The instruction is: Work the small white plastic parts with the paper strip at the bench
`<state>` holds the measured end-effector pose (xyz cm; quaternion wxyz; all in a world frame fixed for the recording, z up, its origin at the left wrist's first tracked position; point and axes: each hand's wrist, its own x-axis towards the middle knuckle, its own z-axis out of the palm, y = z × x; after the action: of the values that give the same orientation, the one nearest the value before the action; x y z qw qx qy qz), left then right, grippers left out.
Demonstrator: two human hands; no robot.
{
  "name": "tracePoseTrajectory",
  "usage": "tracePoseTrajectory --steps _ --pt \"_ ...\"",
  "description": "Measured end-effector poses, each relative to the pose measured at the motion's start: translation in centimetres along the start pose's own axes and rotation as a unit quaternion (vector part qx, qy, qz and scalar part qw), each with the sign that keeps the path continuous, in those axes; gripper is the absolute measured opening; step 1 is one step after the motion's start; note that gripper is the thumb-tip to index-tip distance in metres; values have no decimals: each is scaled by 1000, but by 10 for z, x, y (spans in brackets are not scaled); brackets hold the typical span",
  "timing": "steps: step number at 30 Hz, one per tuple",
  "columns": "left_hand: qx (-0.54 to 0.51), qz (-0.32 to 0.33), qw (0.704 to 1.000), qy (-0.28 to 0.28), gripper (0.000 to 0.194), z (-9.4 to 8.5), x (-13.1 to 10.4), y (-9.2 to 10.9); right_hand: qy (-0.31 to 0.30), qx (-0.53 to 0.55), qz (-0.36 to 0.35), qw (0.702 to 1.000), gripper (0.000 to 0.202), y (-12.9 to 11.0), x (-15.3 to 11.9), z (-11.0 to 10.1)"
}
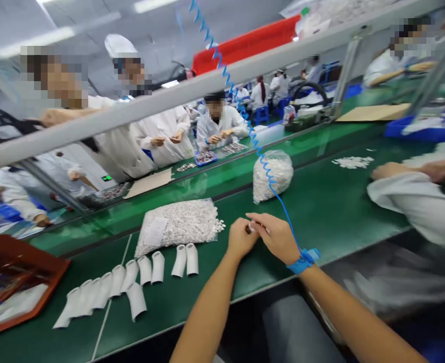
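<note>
From the head camera, my left hand (241, 237) and my right hand (277, 236) met over the green table mat (320, 212), fingertips together, pinching a tiny part (249, 229) between them. It was mostly hidden by my fingers; I could make out only a small dark and pale speck, so I could not tell its exact shape. Both hands were closed on it, the left from the near side, the right from above. On my right wrist sat a blue antistatic wrist strap (304, 259), its blue coiled cord (245, 121) rising away towards the overhead rail.

Judging from its size, the part weighed next to nothing and looked stiff, easy to drop or flick away, so a fingertip pinch at its sides seemed the proper hold, not a full grasp.

Just to the left lay a clear plastic bag of small white pieces (179, 224), flat, with a few spilled at its mouth. Farther off stood a second, rounder clear bag of white pieces (273, 175). Near me a row of white curved tube-like sleeves (131, 280) lay across the mat. At the far left was an orange-brown tray (52, 275). A co-worker's white sleeve (419, 201) rested at the right.
</note>
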<state>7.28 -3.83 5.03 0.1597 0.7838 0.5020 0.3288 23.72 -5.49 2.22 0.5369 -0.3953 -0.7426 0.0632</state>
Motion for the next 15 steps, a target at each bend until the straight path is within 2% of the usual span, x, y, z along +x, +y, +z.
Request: tracePoseTrajectory --steps 2,3,5,9,15 --pt "-35 -32 999 4 25 40 5 -9 11 -36 43 998 16 13 -14 -23" --pt "-58 -48 997 19 24 54 6 -14 15 -54 54 997 14 20 -20 -32" --pt "-107 -63 991 52 20 69 8 -22 13 -82 51 995 15 35 -29 -45" --pt "-171 -70 980 76 15 69 10 -31 26 -101 29 994 19 58 -36 -48" --pt "-175 -100 974 102 25 69 9 -34 22 -104 36 994 17 59 -38 -20"
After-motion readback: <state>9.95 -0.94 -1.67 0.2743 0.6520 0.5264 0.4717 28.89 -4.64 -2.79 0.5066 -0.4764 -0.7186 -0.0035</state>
